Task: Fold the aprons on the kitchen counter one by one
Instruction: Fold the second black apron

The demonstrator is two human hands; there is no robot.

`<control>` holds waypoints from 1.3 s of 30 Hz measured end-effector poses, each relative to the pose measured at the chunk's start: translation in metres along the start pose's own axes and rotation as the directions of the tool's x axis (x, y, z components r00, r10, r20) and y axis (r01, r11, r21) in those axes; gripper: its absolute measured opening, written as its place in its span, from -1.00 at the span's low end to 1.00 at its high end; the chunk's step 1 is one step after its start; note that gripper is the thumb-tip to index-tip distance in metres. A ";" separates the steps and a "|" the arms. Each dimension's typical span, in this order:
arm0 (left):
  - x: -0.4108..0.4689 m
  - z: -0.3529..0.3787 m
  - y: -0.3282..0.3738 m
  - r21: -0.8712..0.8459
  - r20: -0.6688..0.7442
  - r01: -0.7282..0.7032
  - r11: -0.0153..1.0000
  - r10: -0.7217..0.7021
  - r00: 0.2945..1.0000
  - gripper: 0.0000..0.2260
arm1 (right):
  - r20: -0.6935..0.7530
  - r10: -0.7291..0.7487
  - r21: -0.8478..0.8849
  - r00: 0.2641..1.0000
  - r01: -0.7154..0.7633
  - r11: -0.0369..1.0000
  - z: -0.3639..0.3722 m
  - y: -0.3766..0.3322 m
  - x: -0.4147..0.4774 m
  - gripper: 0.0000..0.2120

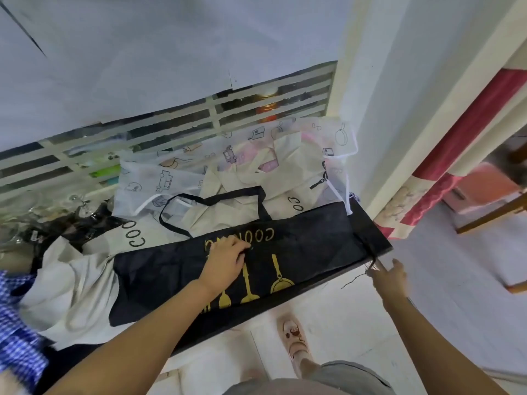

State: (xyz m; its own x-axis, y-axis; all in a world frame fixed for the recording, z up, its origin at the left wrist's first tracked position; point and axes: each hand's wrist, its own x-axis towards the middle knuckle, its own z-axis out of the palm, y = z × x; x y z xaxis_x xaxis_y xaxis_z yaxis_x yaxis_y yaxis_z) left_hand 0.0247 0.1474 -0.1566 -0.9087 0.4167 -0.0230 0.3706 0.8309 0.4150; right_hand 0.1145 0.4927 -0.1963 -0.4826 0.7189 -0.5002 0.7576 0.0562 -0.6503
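Observation:
A black apron (308, 246) with gold "COOKING" lettering and gold utensil prints lies spread lengthwise along the front of the dark counter (379, 238). My left hand (225, 260) rests on its middle, just below the lettering, fingers pressing the cloth down. My right hand (390, 275) is off the counter's right front corner, fingers stretched out, fingertips at the black tie string (368, 260) that dangles over the edge. The apron's black neck loop (211, 199) lies over the pile behind it.
Behind the black apron lie cream aprons (288, 178) with "COO" lettering and a white apron (159, 178) with drawn pictures. Blue checked cloth (17, 332) and glassware (25, 206) are at the left. A window grille (214, 115) backs the counter; a wall (379, 109) bounds it on the right.

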 end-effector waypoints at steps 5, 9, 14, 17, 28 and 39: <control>-0.009 0.017 -0.005 0.126 0.158 -0.007 0.992 -0.013 0.987 -0.76 | 0.185 -0.006 0.040 0.983 -0.001 0.999 -0.001 -0.004 0.005 -0.91; -0.010 0.017 -0.007 0.145 0.242 0.108 0.984 -0.141 0.960 -0.92 | 0.295 0.008 -0.156 0.955 0.040 0.987 -0.009 -0.010 0.005 -0.81; -0.006 0.016 0.001 0.038 0.157 0.242 0.969 -0.245 0.957 -0.93 | 0.532 -0.019 0.182 0.846 -0.093 0.979 -0.032 -0.044 -0.001 -0.85; -0.001 0.015 0.003 -0.031 0.180 0.302 0.953 -0.292 0.940 -0.92 | 0.678 -0.135 0.570 0.722 -0.401 0.717 -0.044 -0.065 -0.007 -0.84; 0.026 0.003 0.058 -0.505 0.434 0.495 0.707 -0.287 0.854 -0.61 | 0.847 -0.195 0.511 0.495 -0.655 0.557 0.009 -0.123 -0.065 -0.87; 0.045 0.001 0.090 -0.580 0.492 0.321 0.748 0.008 0.871 -0.90 | 0.821 -0.131 0.468 0.555 -0.526 0.710 0.014 -0.120 -0.054 -0.81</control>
State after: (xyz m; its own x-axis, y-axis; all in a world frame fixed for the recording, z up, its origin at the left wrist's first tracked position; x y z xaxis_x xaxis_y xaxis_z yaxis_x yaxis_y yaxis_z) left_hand 0.0175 0.2416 -0.1211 -0.6938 0.5505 -0.4643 -0.1263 0.5417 0.8310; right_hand 0.0439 0.4374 -0.0994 -0.7278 -0.1772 -0.6625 0.5861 -0.6623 -0.4667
